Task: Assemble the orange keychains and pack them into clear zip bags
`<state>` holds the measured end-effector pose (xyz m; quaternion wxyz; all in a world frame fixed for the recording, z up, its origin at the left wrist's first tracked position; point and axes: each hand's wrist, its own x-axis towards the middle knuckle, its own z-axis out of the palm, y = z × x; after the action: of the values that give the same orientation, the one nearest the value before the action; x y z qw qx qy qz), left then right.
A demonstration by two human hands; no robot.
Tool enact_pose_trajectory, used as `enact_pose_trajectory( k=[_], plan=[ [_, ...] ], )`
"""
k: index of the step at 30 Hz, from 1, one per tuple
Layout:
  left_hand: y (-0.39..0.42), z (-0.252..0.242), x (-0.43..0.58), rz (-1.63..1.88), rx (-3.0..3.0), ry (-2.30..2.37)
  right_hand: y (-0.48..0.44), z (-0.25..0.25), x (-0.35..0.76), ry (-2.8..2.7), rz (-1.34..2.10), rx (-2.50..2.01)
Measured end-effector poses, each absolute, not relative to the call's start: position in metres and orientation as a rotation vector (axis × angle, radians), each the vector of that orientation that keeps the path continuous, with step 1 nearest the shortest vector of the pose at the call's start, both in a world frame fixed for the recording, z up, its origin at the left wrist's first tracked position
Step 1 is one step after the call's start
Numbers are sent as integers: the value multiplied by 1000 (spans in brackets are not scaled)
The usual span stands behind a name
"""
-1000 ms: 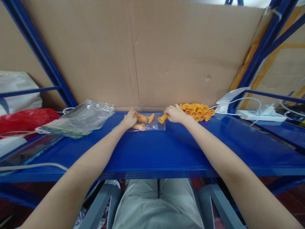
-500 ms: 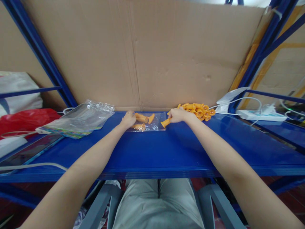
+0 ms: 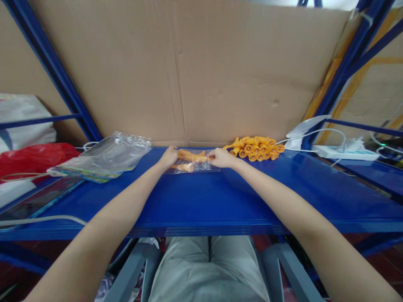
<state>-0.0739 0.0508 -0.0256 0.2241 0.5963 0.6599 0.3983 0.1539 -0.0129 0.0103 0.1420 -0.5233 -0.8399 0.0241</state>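
Observation:
A clear plastic bag (image 3: 201, 167) lies on the blue shelf with several orange plastic pieces (image 3: 188, 156) on or in it. At the bag's left end my left hand (image 3: 170, 156) is closed on its edge. My right hand (image 3: 219, 158) is over the bag's right end, its fingers pinched on an orange piece that lines up with the others; the fingertips partly hide it. To the right of that hand sits a pile of orange funnel-ended pieces (image 3: 260, 149), wide ends facing me.
Flat clear bags (image 3: 107, 157) with a coloured edge lie on the left, beside a red bag (image 3: 37, 159) and a dark flat device (image 3: 40, 195). A white power strip (image 3: 346, 152) and cables are on the right. Cardboard (image 3: 201, 75) stands behind the blue shelf (image 3: 208, 201).
My right hand has moved left from beside the pile to the bag, carrying an orange piece. More of the pile now shows. My left hand has stayed nearly in place.

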Motion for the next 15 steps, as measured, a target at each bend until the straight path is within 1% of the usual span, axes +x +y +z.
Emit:
enact_pose_trajectory(
  k=[4,8,11,15],
  plan=[
    [44,-21,-68,1125,1520,1723,-9,-7,145,-2321,128,-1389],
    [42,-20,-65,1157,1434,1677,0,-16,144,-2235,358,-1188],
    [45,-21,-67,1195,1452,1729,7,-17,146,-2035,451,-1217],
    [50,-26,-73,1196,1571,1765,11,-16,152,-1955,349,-1366]
  ],
)
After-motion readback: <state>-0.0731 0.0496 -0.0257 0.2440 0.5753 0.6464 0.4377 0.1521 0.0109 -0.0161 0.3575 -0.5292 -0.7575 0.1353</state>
